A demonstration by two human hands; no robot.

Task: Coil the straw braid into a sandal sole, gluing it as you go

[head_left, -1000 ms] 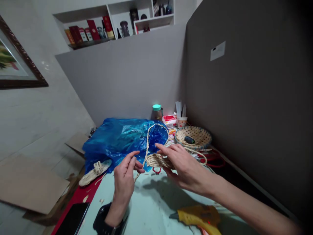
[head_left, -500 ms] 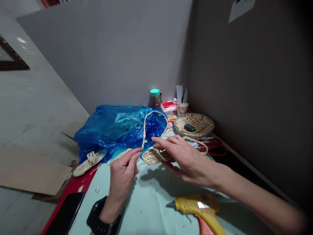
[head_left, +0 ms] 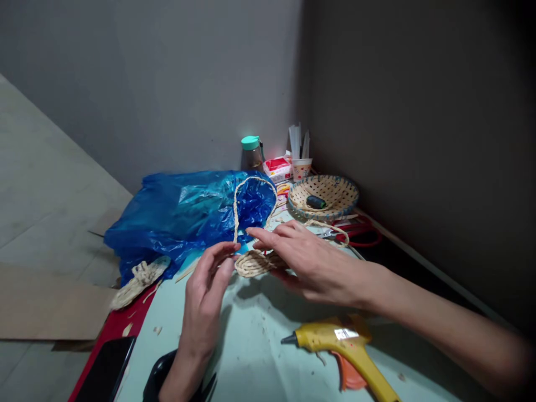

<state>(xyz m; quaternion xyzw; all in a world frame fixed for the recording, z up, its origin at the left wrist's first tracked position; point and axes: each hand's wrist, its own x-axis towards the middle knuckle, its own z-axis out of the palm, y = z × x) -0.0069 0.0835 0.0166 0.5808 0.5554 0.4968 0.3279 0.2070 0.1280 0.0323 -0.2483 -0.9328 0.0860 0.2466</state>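
A: Where is the coiled rope piece (head_left: 253,263)?
B: In the middle, over the pale green table top (head_left: 259,357). The right hand (head_left: 304,259) pinches one end, fingers on top and thumb below. Those fingers hide that end, so I can't see its whole shape.
A: And the left hand (head_left: 207,290)?
B: It is just beside the other end. Its thumb and pointing finger are bent close to the thin rope (head_left: 235,206). I can't tell if they pinch it or only touch it.
A: Where does the thin rope go?
B: Up in a big loop in front of the blue bag (head_left: 167,206), then down behind the right hand, where I lose it.
A: What else is cut off?
B: The yellow glue gun (head_left: 330,338) has its handle cut by the bottom edge. So is the black phone (head_left: 104,368). The red scissors (head_left: 360,233) are partly behind the right hand. The bag is crinkly, and I can't make out what's inside.
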